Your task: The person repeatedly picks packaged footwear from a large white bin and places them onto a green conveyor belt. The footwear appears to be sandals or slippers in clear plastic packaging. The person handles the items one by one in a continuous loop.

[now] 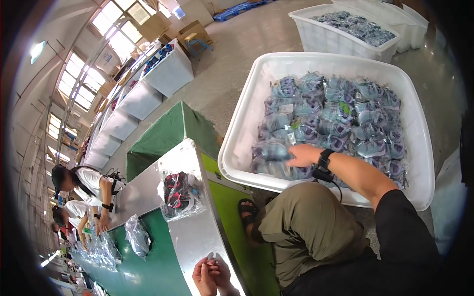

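My right hand reaches into a large white plastic tub packed with rows of bluish-grey and lilac shoes in clear bags. Its fingers close on the end of a bagged shoe at the tub's near left; that shoe is smeared by motion. Over the metal rim of the worktable, my left hand has its fingertips pinched together; a small greyish bit shows at the tips, too small to name. Beyond it on the metal lies a clear bag with black and red shoes.
The green conveyor belt carries a bagged item. Two co-workers stand along it at left, their hands over plastic bags. A green-covered box stands behind the table; another full white tub is at the far right.
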Action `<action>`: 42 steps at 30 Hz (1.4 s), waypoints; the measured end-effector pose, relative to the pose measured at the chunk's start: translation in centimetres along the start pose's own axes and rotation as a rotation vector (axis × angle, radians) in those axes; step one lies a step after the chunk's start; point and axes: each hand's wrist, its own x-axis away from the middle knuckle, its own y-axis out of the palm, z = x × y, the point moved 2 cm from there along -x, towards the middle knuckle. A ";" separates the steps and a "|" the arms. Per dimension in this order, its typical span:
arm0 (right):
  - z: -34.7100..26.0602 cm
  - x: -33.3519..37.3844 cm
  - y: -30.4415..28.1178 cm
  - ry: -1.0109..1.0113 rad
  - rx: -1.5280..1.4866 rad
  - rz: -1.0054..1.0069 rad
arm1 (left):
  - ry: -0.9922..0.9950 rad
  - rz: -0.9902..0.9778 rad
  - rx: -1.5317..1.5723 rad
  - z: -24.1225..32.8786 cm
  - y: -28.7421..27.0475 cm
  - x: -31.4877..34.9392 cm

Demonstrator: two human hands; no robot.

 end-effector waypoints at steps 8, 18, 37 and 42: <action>0.3 -0.9 -0.6 -0.218 0.004 -0.042 | -0.043 -0.025 -0.003 0.5 0.0 -1.0; -2.2 -3.6 5.9 -0.399 0.194 -0.376 | -0.080 -0.031 0.020 0.5 -0.4 -1.0; -14.0 4.1 -10.2 -0.467 -0.369 0.124 | -0.126 -0.088 0.179 0.3 -0.4 -1.3; -26.2 11.2 -13.7 -0.950 -0.516 0.021 | -0.247 -0.188 0.239 1.3 -1.1 -1.9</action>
